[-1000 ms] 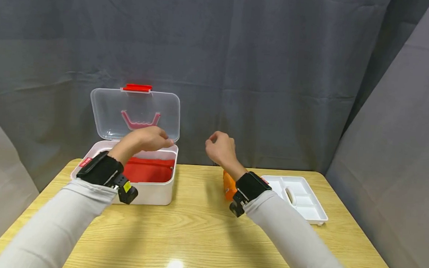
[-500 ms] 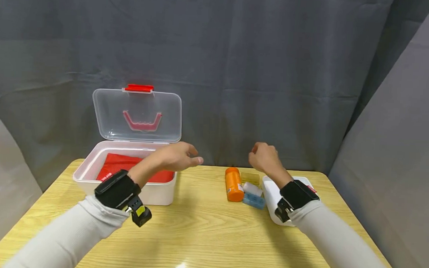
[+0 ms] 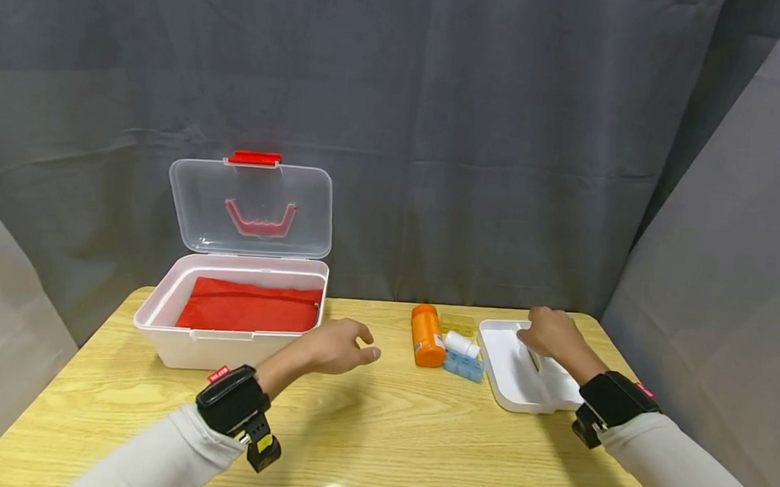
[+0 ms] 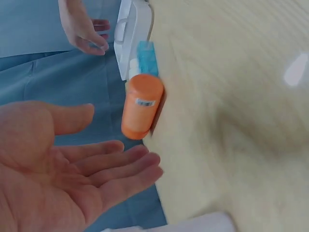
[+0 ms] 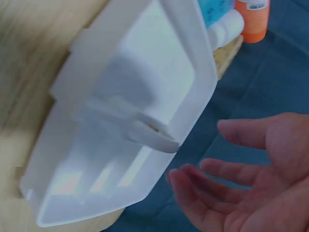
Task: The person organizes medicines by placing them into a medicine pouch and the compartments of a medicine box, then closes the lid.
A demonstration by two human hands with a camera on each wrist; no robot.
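Observation:
Nothing is in my left hand (image 3: 336, 345), whose fingers and thumb spread over the table just right of the white box (image 3: 228, 351). A folded red zip pouch (image 3: 250, 310) lies in that box. My right hand (image 3: 556, 338) is over the white compartment tray (image 3: 504, 383) on the right. In the right wrist view its relaxed fingers are close to the tray's raised centre handle (image 5: 154, 135), with a gap between thumb and fingers. Between the hands stands an orange bottle (image 3: 428, 336), nearest the left hand in the left wrist view.
The box's clear lid (image 3: 195, 206) stands raised at the back, with a pink handle and red latch. Beside the orange bottle lie a small white bottle (image 3: 460, 344), a blue pill case (image 3: 464, 365) and a yellow case (image 3: 457, 323). Grey cloth (image 3: 499, 132) hangs behind the table.
My right hand has moved right and down, from mid-table to over the tray. My left hand has drawn from above the box to its right front. The pouch stays in the box.

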